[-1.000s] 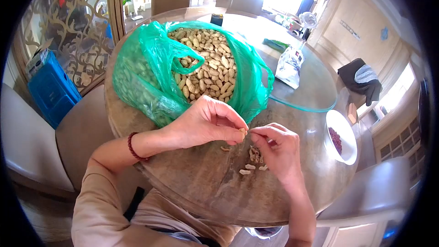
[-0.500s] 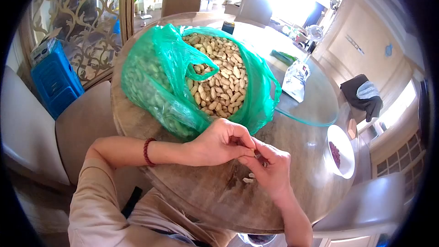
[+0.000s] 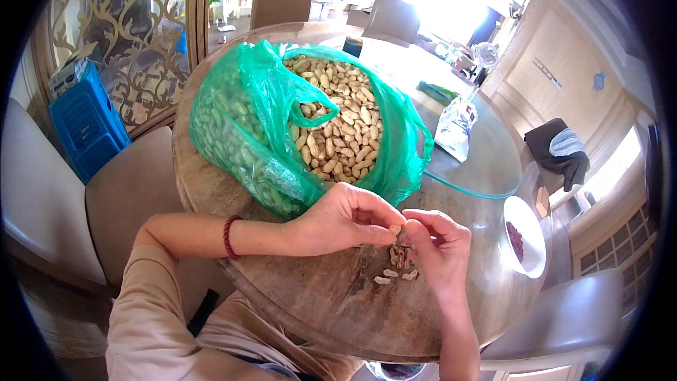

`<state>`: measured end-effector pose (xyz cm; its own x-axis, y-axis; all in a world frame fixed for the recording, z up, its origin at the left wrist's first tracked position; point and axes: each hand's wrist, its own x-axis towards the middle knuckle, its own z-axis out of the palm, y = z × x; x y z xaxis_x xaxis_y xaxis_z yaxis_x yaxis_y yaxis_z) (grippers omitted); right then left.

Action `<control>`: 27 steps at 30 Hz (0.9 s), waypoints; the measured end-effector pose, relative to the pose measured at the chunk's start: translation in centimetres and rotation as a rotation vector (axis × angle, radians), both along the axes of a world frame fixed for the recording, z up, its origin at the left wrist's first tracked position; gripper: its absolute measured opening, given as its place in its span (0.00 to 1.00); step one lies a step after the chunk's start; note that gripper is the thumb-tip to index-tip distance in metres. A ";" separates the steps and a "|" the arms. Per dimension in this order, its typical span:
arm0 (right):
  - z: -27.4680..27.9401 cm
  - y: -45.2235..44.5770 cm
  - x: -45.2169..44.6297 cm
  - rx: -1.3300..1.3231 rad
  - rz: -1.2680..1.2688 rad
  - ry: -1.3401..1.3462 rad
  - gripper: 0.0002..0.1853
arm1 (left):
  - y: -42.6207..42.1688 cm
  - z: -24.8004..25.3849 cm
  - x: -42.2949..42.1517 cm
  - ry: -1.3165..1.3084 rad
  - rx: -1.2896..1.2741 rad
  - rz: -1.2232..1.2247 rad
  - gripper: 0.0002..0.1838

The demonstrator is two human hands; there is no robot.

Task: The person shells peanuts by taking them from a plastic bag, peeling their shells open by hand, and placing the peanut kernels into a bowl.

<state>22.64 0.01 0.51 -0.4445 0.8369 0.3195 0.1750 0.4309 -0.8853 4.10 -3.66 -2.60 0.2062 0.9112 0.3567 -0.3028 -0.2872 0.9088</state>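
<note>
My left hand [image 3: 345, 220], with a dark red bead bracelet [image 3: 228, 236] at its wrist, pinches a small peanut [image 3: 401, 234] between thumb and fingertips. Closed around the other side of that peanut is my right hand [image 3: 441, 243]; the fingertips hide most of it. Just below the fingers, broken peanut shells [image 3: 402, 257] lie in a little heap on the table. A few loose pale shell pieces [image 3: 383, 280] are beside them. Beyond my hands stands an open green plastic bag [image 3: 264, 127], full of unshelled peanuts [image 3: 349, 123].
A white bowl [image 3: 538, 243] with reddish kernels [image 3: 515, 240] stands at the right table edge. On the glass turntable [image 3: 493, 169] are a silver pouch [image 3: 457, 127] and a dark jar [image 3: 352, 45]. Chairs [image 3: 564, 317] surround the round table [image 3: 310, 303]. Blue stools [image 3: 88, 120] are at left.
My right hand has shifted right and slightly turned, and the left fingertips have followed a little. The shell heap beneath the fingers now shows.
</note>
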 end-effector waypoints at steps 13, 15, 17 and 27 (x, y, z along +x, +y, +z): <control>-0.7 -0.6 -0.9 -0.117 0.057 0.003 0.05 | -0.2 -0.7 0.0 0.140 0.072 0.052 0.08; -1.0 -0.7 -1.1 -0.140 0.048 -0.001 0.05 | -0.3 -0.6 0.1 0.153 0.061 0.068 0.08; -1.2 -0.7 -1.2 -0.241 0.040 0.104 0.05 | -0.4 -0.4 0.1 0.163 0.051 0.082 0.08; -1.7 -0.6 -1.7 -0.246 -0.013 0.244 0.07 | 0.1 -0.2 0.1 0.065 0.025 0.152 0.10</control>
